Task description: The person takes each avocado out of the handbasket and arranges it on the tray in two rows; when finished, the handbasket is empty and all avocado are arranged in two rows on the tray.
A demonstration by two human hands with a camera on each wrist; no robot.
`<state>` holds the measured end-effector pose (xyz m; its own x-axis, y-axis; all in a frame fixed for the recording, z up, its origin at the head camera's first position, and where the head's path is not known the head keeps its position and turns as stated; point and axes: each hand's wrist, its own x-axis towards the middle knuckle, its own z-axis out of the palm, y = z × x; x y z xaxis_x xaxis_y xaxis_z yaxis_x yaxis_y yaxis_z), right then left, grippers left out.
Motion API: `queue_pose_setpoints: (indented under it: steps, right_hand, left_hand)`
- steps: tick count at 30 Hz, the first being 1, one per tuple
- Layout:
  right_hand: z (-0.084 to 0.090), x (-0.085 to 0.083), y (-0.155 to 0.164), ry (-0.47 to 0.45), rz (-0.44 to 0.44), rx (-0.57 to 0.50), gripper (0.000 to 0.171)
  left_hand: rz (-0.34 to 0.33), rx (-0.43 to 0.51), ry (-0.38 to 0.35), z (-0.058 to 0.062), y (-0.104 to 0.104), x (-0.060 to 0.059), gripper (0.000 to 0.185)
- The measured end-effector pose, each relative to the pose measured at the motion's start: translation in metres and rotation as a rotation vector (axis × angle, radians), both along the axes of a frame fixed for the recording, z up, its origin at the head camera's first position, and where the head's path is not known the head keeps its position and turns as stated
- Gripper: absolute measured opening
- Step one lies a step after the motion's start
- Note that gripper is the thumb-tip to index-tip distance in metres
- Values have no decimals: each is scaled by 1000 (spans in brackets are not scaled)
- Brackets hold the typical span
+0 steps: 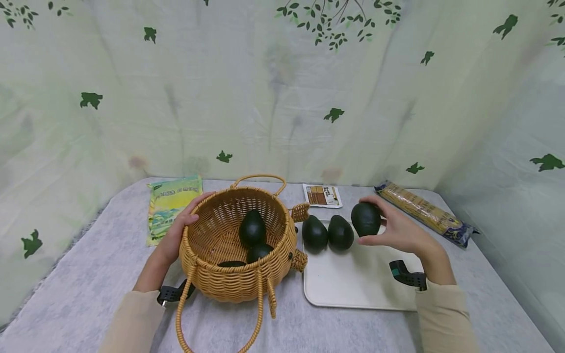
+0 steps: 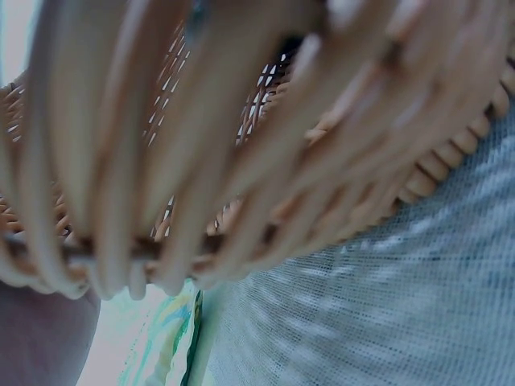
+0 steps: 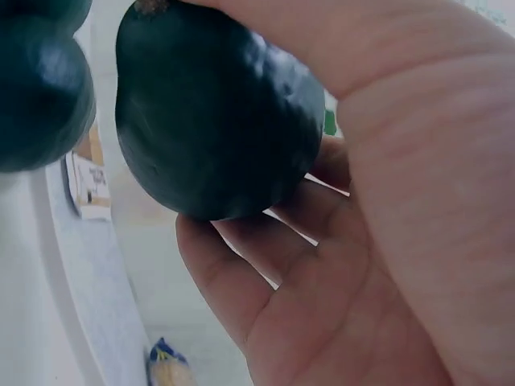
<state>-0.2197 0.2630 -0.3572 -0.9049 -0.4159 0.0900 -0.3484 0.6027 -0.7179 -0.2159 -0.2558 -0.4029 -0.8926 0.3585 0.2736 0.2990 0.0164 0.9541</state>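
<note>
A woven wicker basket [image 1: 207, 282] stands on the table with dark green avocados [image 1: 252, 228] inside it. My left hand [image 1: 176, 235] rests against the basket's left rim, fingers curved along the weave [image 2: 241, 161]. My right hand [image 1: 397, 228] grips another avocado [image 1: 366, 218] just above the far right part of a white tray [image 1: 353, 284]; the right wrist view shows that avocado [image 3: 213, 121] held between thumb and fingers. Two more avocados [image 1: 314, 234] [image 1: 340, 233] lie side by side on the tray's far end.
A green-yellow packet [image 1: 169, 206] lies behind the basket at the left. A small brown-and-white sachet [image 1: 322, 195] lies at the back, and a long pack of pasta [image 1: 425, 212] at the back right. A leaf-printed curtain [image 1: 282, 98] closes off the table.
</note>
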Motion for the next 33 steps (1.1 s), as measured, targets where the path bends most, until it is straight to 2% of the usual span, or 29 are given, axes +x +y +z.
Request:
queue_pose_setpoints:
  steps: [19,33]
  right_hand:
    - [-21,-8,14,-84,-40,115,96]
    - [-39,-17,12,-99,-85,239,100]
  left_hand:
    - [3,5,-15,0,0,-1,59]
    - [2,9,-23,1,1,0,58]
